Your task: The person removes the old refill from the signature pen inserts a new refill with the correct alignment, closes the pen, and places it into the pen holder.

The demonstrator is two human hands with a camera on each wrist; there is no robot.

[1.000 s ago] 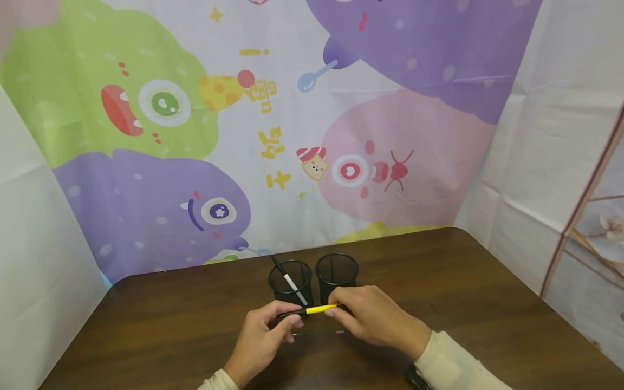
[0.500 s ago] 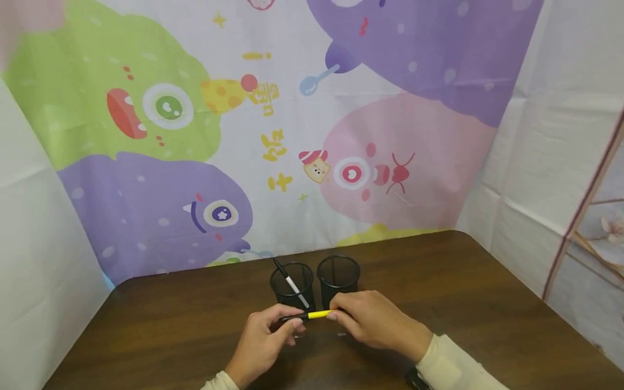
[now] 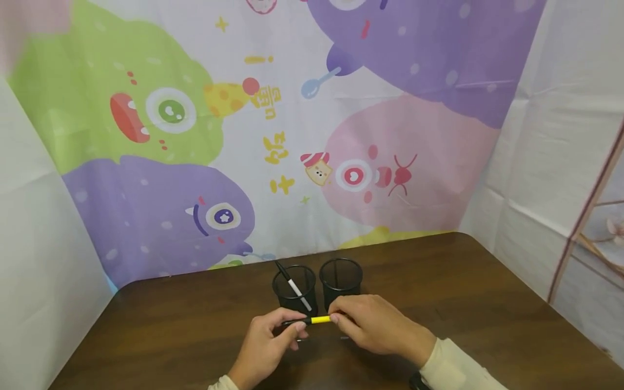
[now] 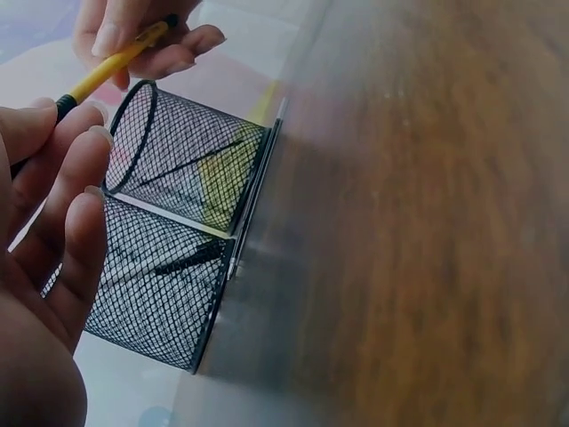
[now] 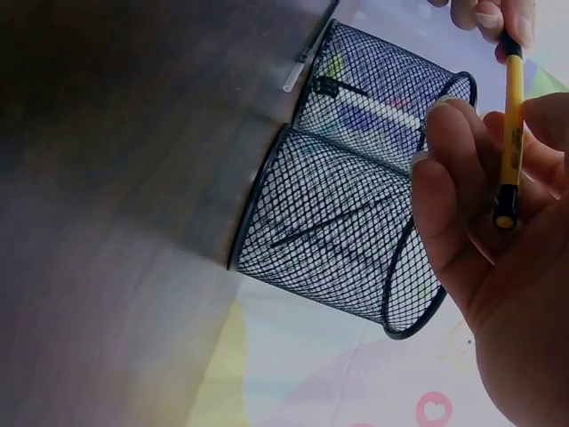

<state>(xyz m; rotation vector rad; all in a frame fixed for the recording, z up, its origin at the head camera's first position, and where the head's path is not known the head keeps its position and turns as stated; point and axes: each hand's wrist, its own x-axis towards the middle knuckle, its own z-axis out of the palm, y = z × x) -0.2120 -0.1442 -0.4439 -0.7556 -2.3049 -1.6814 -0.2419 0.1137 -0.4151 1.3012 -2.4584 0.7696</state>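
A yellow pen (image 3: 320, 320) with black ends is stretched between both hands, above the table and in front of two mesh cups. My left hand (image 3: 263, 342) pinches its black part between thumb and fingers. The yellow barrel is pinched by my right hand (image 3: 377, 327), whose fingers hide its far end in the head view. That black end (image 5: 505, 209) shows in the right wrist view. Behind the hands, the left black mesh pen cup (image 3: 281, 297) holds a black-and-white marker (image 3: 294, 287) leaning against its rim. A matching right mesh cup (image 3: 359, 281) stands beside it.
A thin pen with a clear tip (image 5: 300, 69) lies on the brown wooden table (image 3: 185, 319) along the base of the cups. Behind the table hangs a cartoon-printed cloth (image 3: 287, 124), with pale cloth walls at both sides.
The scene sits slightly lower in the head view. Both hands keep hold of the yellow pen, which looks more level, and less yellow barrel shows between them.
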